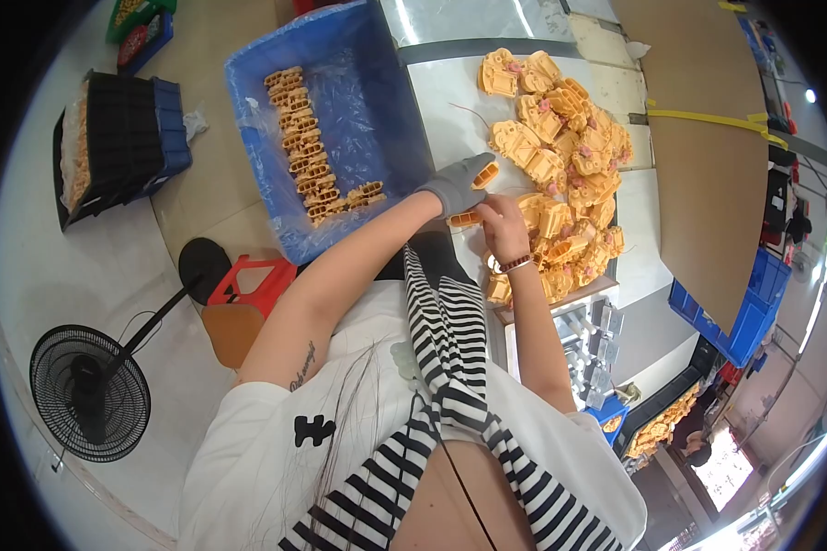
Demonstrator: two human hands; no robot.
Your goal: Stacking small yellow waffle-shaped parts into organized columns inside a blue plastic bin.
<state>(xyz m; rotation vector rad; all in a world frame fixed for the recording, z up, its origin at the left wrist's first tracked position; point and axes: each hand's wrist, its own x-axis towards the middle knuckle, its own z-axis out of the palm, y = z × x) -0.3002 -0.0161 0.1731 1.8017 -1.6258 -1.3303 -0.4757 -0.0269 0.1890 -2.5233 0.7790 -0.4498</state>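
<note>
My left hand (458, 186), in a grey glove, is closed around orange plastic parts. One hollow, oblong orange part (486, 175) sticks out by its thumb, and a second orange part (465, 219) shows below the palm. My bare right hand (505, 230), with a beaded bracelet at the wrist, pinches the end of that lower part. Just right of both hands lies a heap of orange plastic housings (574, 151) on the white tabletop, some with pinkish bits and thin wires. The inner side of my left grip is hidden.
Left of the table stands a blue bin (253, 138) lined with clear plastic, holding stacked rows of orange parts (301, 147). A red stool (248, 275), a black fan (90, 393) and a dark crate (110, 147) stand further left. Cardboard (703, 165) borders the table's right side.
</note>
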